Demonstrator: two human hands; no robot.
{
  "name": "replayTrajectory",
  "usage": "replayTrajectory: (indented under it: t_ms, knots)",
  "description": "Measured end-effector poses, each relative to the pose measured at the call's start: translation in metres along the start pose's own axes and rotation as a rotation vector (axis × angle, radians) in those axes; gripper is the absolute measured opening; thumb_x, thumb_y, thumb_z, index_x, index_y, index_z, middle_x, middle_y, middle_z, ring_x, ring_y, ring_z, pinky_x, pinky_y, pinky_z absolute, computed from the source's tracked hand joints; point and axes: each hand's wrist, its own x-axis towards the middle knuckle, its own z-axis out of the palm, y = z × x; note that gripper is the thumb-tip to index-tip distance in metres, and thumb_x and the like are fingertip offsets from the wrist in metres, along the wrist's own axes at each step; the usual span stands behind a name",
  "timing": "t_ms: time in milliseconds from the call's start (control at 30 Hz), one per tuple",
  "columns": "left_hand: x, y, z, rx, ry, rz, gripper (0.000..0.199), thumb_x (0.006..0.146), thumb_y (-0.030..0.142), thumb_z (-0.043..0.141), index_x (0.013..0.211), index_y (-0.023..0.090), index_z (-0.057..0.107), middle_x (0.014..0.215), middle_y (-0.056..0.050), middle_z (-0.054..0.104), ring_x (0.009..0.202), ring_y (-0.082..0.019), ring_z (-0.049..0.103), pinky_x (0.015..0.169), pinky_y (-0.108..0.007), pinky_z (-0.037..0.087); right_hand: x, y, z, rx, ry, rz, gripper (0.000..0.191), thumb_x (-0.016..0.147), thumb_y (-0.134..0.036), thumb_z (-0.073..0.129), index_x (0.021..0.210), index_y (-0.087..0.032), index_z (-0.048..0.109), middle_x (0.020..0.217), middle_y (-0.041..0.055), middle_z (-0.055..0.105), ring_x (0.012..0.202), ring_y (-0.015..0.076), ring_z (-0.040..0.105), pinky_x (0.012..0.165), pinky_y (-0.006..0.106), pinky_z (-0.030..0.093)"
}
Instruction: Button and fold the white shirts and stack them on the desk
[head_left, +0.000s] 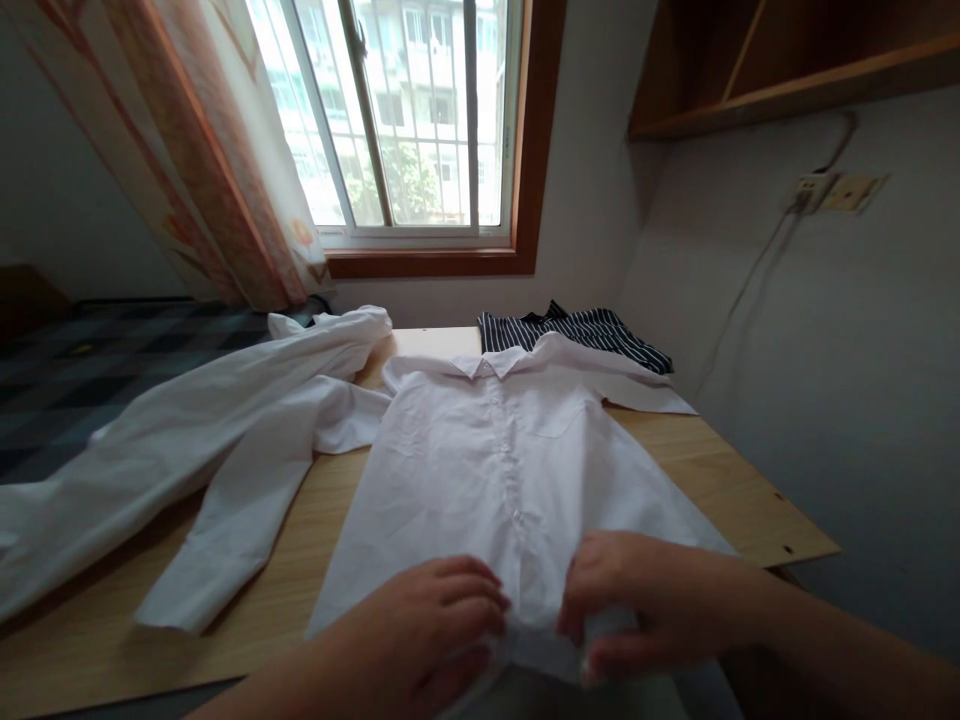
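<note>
A white button-up shirt (465,450) lies front side up on the wooden table (720,480), its collar toward the window and its sleeves out to both sides. My left hand (450,620) is at the lower front of the shirt, left of the button line, fingers curled on the hem cloth. Right of the buttons, my right hand (622,600) pinches the hem, with white fabric showing between thumb and fingers.
Another white garment (225,400) stretches across the table's left side. A folded black-and-white striped garment (585,335) sits at the back right. Beyond are a window, a curtain (202,150), a checked bed cover (112,350) and a wall shelf (787,85).
</note>
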Motion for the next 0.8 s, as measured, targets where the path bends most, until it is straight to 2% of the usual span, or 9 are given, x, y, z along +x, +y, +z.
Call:
replayTrajectory:
  t_ms: [100, 200, 400, 500, 633, 733, 800]
  knots:
    - [0.012, -0.019, 0.009, 0.196, 0.086, -0.051, 0.033, 0.098, 0.018, 0.043, 0.127, 0.02, 0.06, 0.123, -0.008, 0.068, 0.115, -0.022, 0.059, 0.102, -0.037, 0.048, 0.01, 0.017, -0.019, -0.005, 0.198, 0.126, 0.028, 0.099, -0.039, 0.051, 0.096, -0.02, 0.072, 0.089, 0.0048, 0.074, 0.083, 0.0164, 0.066, 0.077, 0.027, 0.047]
    - [0.022, -0.03, 0.018, 0.325, 0.084, -0.047, 0.03, 0.097, 0.022, 0.047, 0.124, 0.018, 0.06, 0.119, -0.009, 0.066, 0.108, -0.024, 0.059, 0.097, -0.039, 0.048, 0.022, 0.041, -0.033, -0.161, 0.322, 0.214, 0.027, 0.098, -0.036, 0.051, 0.09, -0.02, 0.071, 0.086, 0.0057, 0.073, 0.08, 0.0188, 0.065, 0.073, 0.029, 0.045]
    - [0.026, -0.032, 0.018, 0.359, 0.062, 0.005, 0.021, 0.092, 0.024, 0.053, 0.11, 0.022, 0.064, 0.111, -0.007, 0.062, 0.098, -0.022, 0.055, 0.092, -0.036, 0.045, 0.046, 0.083, -0.044, -0.381, 0.321, 0.319, 0.024, 0.096, -0.029, 0.052, 0.088, -0.019, 0.072, 0.088, 0.0079, 0.074, 0.085, 0.0222, 0.067, 0.077, 0.031, 0.045]
    - [0.025, -0.038, 0.008, 0.273, 0.078, 0.007, 0.021, 0.091, 0.029, 0.057, 0.109, 0.026, 0.067, 0.108, -0.006, 0.062, 0.097, -0.021, 0.056, 0.091, -0.036, 0.045, 0.058, 0.1, -0.045, -0.425, 0.335, 0.312, 0.021, 0.094, -0.025, 0.054, 0.091, -0.018, 0.074, 0.096, 0.0096, 0.074, 0.094, 0.0243, 0.067, 0.086, 0.035, 0.046]
    - [0.035, -0.059, -0.011, 0.179, 0.186, -0.073, 0.02, 0.095, 0.026, 0.052, 0.103, 0.025, 0.07, 0.102, -0.006, 0.064, 0.097, -0.019, 0.058, 0.092, -0.034, 0.047, 0.067, 0.118, -0.038, -0.366, 0.34, 0.313, 0.025, 0.094, -0.025, 0.053, 0.102, -0.02, 0.076, 0.115, 0.0099, 0.073, 0.109, 0.0257, 0.066, 0.097, 0.038, 0.047]
    - [0.05, -0.082, -0.016, 0.232, 0.2, -0.128, 0.03, 0.099, 0.03, 0.048, 0.123, 0.026, 0.065, 0.122, -0.008, 0.063, 0.116, -0.022, 0.056, 0.104, -0.04, 0.044, 0.069, 0.125, -0.028, -0.27, 0.318, 0.309, 0.035, 0.099, -0.033, 0.046, 0.118, -0.021, 0.073, 0.132, 0.0102, 0.066, 0.127, 0.0257, 0.058, 0.107, 0.039, 0.044]
    - [0.059, -0.096, -0.013, 0.293, 0.15, -0.155, 0.041, 0.099, 0.039, 0.049, 0.138, 0.029, 0.056, 0.143, -0.009, 0.054, 0.134, -0.027, 0.046, 0.114, -0.05, 0.035, 0.067, 0.127, -0.021, -0.24, 0.297, 0.323, 0.043, 0.1, -0.041, 0.044, 0.13, -0.021, 0.067, 0.145, 0.0112, 0.056, 0.138, 0.0263, 0.047, 0.114, 0.041, 0.038]
